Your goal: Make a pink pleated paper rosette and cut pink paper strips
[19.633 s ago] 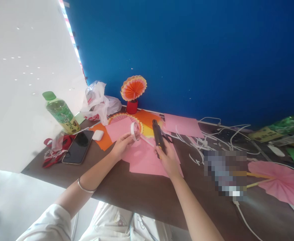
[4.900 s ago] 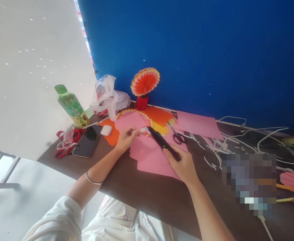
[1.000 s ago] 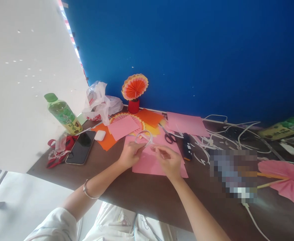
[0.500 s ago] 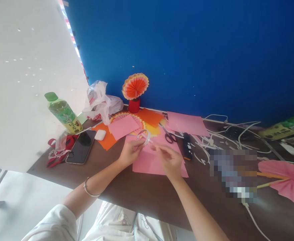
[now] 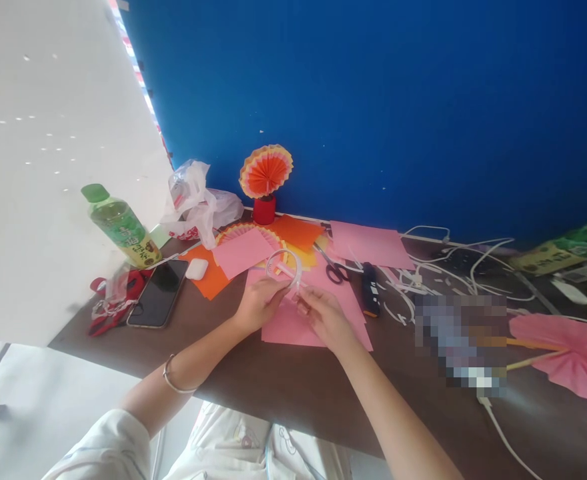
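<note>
My left hand (image 5: 261, 307) is closed on the lower side of a narrow, pale roll of tape (image 5: 299, 263), which stands up as a ring. My right hand (image 5: 323, 315) pinches at the ring's lower right edge, where the loose end of the tape seems to be; the strip itself is too small to make out. Both hands hang over a stack of pink paper (image 5: 293, 327) on the dark table (image 5: 233, 373). Just beyond them lie a smaller pink sheet (image 5: 243, 252), a pleated paper rosette (image 5: 223, 235) partly covered by it, and black-handled scissors (image 5: 337, 272).
On the left are a green-capped bottle (image 5: 123, 230), a phone (image 5: 158, 293), a white case (image 5: 197, 269) and a plastic bag (image 5: 198, 207). A paper flower in a red pot (image 5: 264, 211) stands against the blue wall. Rightward lie a dark cutter-like tool (image 5: 370, 290), white cables (image 5: 478, 263) and a pink fan (image 5: 568, 353).
My right hand has moved left to the tape roll and now pinches at its edge. The roll has turned so its ring shows rounder. The whole view has shifted slightly.
</note>
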Motion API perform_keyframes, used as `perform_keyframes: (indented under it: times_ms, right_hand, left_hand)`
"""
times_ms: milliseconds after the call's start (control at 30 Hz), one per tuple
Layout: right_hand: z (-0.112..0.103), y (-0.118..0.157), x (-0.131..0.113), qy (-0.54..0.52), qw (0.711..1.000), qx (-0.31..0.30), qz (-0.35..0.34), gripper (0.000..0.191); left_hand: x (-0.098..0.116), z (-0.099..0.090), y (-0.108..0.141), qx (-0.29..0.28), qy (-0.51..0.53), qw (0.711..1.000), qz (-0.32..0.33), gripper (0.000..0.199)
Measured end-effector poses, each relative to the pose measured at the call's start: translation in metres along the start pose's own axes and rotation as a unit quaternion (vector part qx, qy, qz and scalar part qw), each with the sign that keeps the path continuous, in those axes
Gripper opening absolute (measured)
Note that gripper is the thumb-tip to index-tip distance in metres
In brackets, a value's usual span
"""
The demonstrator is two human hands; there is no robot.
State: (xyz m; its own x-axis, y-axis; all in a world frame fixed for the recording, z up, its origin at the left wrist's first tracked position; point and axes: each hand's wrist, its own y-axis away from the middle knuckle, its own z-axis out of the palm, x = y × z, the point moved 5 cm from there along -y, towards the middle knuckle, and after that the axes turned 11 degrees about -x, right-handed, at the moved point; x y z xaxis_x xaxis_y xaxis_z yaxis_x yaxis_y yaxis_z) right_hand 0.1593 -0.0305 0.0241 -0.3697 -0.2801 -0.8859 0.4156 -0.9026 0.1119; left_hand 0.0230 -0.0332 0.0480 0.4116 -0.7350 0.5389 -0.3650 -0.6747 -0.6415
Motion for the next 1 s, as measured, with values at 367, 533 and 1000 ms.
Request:
perform_keyframes:
  times_ms: [367, 533, 1000]
  right_hand:
    - [0.002, -0.002, 0.006, -0.016, 0.998, -0.051, 0.019, 0.014]
    - [0.001, -0.003, 0.011, -0.015, 0.999, -0.038, 0.024, 0.013]
    - [0.03, 0.007, 0.022, 0.0, 0.994, -0.067, 0.083, 0.02]
  left_hand:
    - [-0.003, 0.01, 0.006, -0.079, -0.037, 0.996, -0.031, 0.028]
    - [-0.003, 0.015, 0.006, -0.116, -0.029, 0.988, -0.095, 0.025]
    - [-0.017, 0.013, 0.003, -0.001, 0.124, 0.959, -0.255, 0.024]
